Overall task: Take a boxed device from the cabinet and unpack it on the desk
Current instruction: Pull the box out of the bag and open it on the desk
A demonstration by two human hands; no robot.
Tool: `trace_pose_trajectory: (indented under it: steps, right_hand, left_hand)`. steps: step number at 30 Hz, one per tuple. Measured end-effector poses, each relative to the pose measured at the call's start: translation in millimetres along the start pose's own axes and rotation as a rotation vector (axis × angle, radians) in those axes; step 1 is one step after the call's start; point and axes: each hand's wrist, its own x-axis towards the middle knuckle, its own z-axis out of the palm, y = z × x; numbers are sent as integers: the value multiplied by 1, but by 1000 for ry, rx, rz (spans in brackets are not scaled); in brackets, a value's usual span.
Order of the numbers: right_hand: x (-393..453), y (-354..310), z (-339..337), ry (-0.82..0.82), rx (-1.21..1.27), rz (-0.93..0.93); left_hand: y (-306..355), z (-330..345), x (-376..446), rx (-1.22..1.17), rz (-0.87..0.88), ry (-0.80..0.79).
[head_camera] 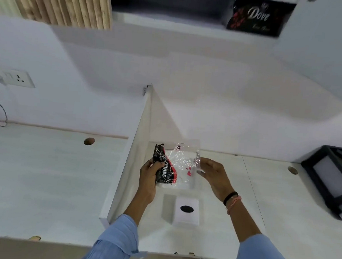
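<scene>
white box (186, 210) near desk edge | hands: left (150, 173), right (213, 175) gripping plastic wrapper (181, 164)

black frame (331, 179) cut by right edge; cabinet box (257, 16) blurred

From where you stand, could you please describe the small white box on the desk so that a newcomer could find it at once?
Start at the white divider panel that splits the desk; look just right of it. The small white box lies flat there, between the person's forearms. Only it bears a black oval on top.
</scene>
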Motion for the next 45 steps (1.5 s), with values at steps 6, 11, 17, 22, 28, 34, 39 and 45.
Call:
trace_pose_trajectory:
  steps: [6, 11, 17, 22, 28, 34, 39, 45]
  right_hand:
    - [17, 36, 4, 70, -93, 20]
    - [26, 60, 9, -68, -56, 186]
    - [49, 112, 8, -142, 214, 427]
    - [58, 151, 19, -145, 384, 622]
    - [50, 185, 51, -162, 372, 719]
    - [48, 199, 45, 39, 186, 707]
    - [52, 187, 20, 299, 90, 615]
    - [51, 162, 21, 311, 221, 527]
  left_hand:
    - [-30, -17, 27, 39, -58, 18]
    - [-48, -26, 37, 65, -115, 38]
    - [-71, -38, 46, 146, -179, 32]
    - [-102, -57, 29, 123, -354, 206]
    - [-142, -89, 2, -163, -440, 478]
    - [-172, -99, 11, -110, -396, 819]
    - [-190, -91, 18, -252, -467, 953]
    - [-199, -95, 19, -155, -471, 1024]
